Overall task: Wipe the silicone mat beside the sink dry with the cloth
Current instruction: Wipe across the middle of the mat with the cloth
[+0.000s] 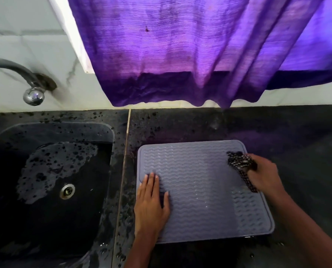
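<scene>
Your right hand [264,174] was curled around a bunched dark speckled cloth [240,167], fingers closed on it, motion-blurred. The cloth was pressed on the far right part of the silicone mat [200,190], its front end poking out ahead of your knuckles, a strip trailing back under your palm. Your left hand [151,202] lay flat, palm down, fingers together and extended, thumb spread out to the side, pinning the mat's near left part. It held nothing.

The mat was grey, square with rounded corners and a raised rim, wavy ridges all over. Small water beads showed on its centre and near right area. It lay flat on the dark stone worktop [296,132], just right of the worktop's pale seam [125,161].

Left of that seam sat the black sink [51,186], wet, with patches of water on its floor and a metal drain [67,191]. Droplets speckled the sink's rim and the worktop near the seam. A chrome tap [33,94] stuck out of the white tiled wall [26,35] over the sink. A purple curtain [180,55] hung above the worktop's back edge, behind the mat.
</scene>
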The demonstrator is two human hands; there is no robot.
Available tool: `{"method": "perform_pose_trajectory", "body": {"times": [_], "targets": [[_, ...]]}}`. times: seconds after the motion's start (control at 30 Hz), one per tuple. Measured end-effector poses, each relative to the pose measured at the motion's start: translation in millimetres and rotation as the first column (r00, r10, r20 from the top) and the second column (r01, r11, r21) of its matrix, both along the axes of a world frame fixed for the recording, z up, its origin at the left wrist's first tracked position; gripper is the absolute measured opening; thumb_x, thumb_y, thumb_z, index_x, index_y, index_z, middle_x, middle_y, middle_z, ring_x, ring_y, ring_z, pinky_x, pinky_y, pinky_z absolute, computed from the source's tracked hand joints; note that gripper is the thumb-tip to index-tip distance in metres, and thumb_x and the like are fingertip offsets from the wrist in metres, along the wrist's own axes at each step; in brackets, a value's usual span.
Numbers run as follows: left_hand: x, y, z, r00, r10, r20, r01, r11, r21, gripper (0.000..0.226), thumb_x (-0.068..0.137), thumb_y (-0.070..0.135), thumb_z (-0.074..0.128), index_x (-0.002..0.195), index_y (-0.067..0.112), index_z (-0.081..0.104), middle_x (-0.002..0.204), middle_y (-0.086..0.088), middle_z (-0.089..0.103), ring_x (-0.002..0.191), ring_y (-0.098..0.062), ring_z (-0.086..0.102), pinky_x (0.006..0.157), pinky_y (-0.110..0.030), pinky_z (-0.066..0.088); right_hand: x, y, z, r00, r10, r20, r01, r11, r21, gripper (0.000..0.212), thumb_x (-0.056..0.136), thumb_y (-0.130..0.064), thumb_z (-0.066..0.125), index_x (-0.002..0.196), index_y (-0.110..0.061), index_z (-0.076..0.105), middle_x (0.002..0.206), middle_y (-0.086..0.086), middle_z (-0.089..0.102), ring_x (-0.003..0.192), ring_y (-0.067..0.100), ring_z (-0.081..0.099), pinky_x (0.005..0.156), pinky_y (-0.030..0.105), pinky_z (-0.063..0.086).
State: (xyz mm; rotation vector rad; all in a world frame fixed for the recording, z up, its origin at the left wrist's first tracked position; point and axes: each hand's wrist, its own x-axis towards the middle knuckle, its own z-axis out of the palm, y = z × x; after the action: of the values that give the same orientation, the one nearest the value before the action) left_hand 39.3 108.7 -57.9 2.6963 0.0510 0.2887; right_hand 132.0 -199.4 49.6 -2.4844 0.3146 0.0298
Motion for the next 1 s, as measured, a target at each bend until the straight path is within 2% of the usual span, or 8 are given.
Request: {"method": "perform_pose_trajectory", "body": {"times": [0.07, 0.27, 0.33, 0.43, 0.57, 0.73, 0.83, 1.0], "targets": [[13.2, -7.0, 0.5, 0.999, 0.011, -0.04, -0.011, 1.0, 0.013, 0.066, 0.096, 0.047, 0.042, 0.143, 0.002, 0.053, 0.153, -0.011, 0.046, 0.144, -0.029, 0.04, 0.118, -0.038, 0.026, -9.9, -14.8, 3.7, 0.994, -0.108, 0.006, 0.108, 0.991, 0.079, 0.034, 0.076, -0.009, 0.064, 0.108, -0.018, 0.071, 0.096, 0.007, 0.074, 0.098, 0.021, 0.067, 0.088, 0.035, 0.049], [26.5, -26.8, -1.5, 0.992, 0.078, -0.094, -0.071, 0.994, 0.077, 0.075, 0.097, 0.058, 0.034, 0.144, 0.003, 0.051, 0.154, -0.016, 0.044, 0.145, -0.038, 0.034, 0.117, -0.05, 0.031, -41.3, -31.0, -2.4, 0.963, -0.26, -0.076, 0.268, 0.87, 0.415, 0.043, 0.082, 0.006, 0.056, 0.092, -0.033, 0.072, 0.088, -0.005, 0.074, 0.088, 0.018, 0.068, 0.077, 0.038, 0.055], [27.3, -26.9, -0.1, 0.991, 0.085, -0.103, -0.075, 0.993, 0.096, 0.077, 0.096, 0.061, 0.032, 0.143, 0.003, 0.052, 0.153, -0.017, 0.045, 0.144, -0.039, 0.036, 0.116, -0.051, 0.031, -47.1, -30.2, -5.0, 0.951, -0.292, -0.101, 0.302, 0.812, 0.5, 0.04, 0.086, 0.005, 0.057, 0.092, -0.031, 0.072, 0.091, -0.006, 0.074, 0.088, 0.015, 0.067, 0.069, 0.032, 0.053], [26.4, -22.4, 3.9, 0.995, 0.05, -0.088, -0.042, 0.995, 0.094, 0.075, 0.095, 0.063, 0.033, 0.142, 0.009, 0.055, 0.152, -0.015, 0.046, 0.143, -0.038, 0.039, 0.114, -0.051, 0.036, -48.1, -29.9, -9.3, 0.949, -0.292, -0.117, 0.309, 0.789, 0.532, 0.033, 0.089, -0.002, 0.061, 0.103, -0.031, 0.068, 0.098, -0.008, 0.072, 0.096, 0.013, 0.066, 0.074, 0.03, 0.051], [12.6, -5.3, 8.4, 1.0, -0.008, -0.003, 0.008, 0.998, 0.062, 0.064, 0.097, 0.055, 0.041, 0.142, 0.013, 0.056, 0.155, -0.011, 0.044, 0.143, -0.029, 0.042, 0.115, -0.044, 0.038, -40.1, -26.3, -6.9, 0.961, -0.262, -0.087, 0.274, 0.87, 0.411, 0.035, 0.088, -0.014, 0.067, 0.118, -0.03, 0.059, 0.105, -0.008, 0.068, 0.099, 0.013, 0.064, 0.086, 0.031, 0.049], [-23.8, 7.6, -3.3, 0.995, 0.085, 0.051, -0.087, 0.996, 0.033, 0.064, 0.098, 0.047, 0.044, 0.143, 0.003, 0.052, 0.155, -0.01, 0.044, 0.14, -0.028, 0.046, 0.106, -0.048, 0.048, -24.0, -12.7, -4.0, 0.995, -0.099, -0.01, 0.099, 0.992, 0.083, 0.033, 0.089, -0.012, 0.064, 0.121, -0.01, 0.059, 0.097, 0.008, 0.069, 0.09, 0.025, 0.065, 0.08, 0.029, 0.048], [-30.2, 6.0, -7.5, 0.996, 0.087, 0.02, -0.088, 0.996, 0.026, 0.067, 0.102, 0.05, 0.036, 0.146, 0.001, 0.047, 0.158, -0.01, 0.038, 0.145, -0.026, 0.039, 0.118, -0.038, 0.033, -16.9, -2.0, -13.6, 0.996, -0.062, -0.063, 0.057, 0.995, -0.083, 0.028, 0.087, -0.009, 0.062, 0.113, -0.002, 0.058, 0.095, 0.023, 0.068, 0.087, 0.04, 0.065, 0.077, 0.042, 0.053], [-29.1, 4.5, -11.2, 0.995, 0.1, 0.015, -0.1, 0.995, 0.014, 0.066, 0.102, 0.049, 0.037, 0.147, 0.001, 0.046, 0.159, -0.01, 0.038, 0.147, -0.025, 0.036, 0.12, -0.04, 0.03, -14.5, 10.6, -19.6, 0.989, -0.122, -0.084, 0.113, 0.988, -0.1, 0.02, 0.088, -0.01, 0.06, 0.103, 0.003, 0.056, 0.091, 0.028, 0.066, 0.084, 0.044, 0.064, 0.075, 0.045, 0.052]]}}
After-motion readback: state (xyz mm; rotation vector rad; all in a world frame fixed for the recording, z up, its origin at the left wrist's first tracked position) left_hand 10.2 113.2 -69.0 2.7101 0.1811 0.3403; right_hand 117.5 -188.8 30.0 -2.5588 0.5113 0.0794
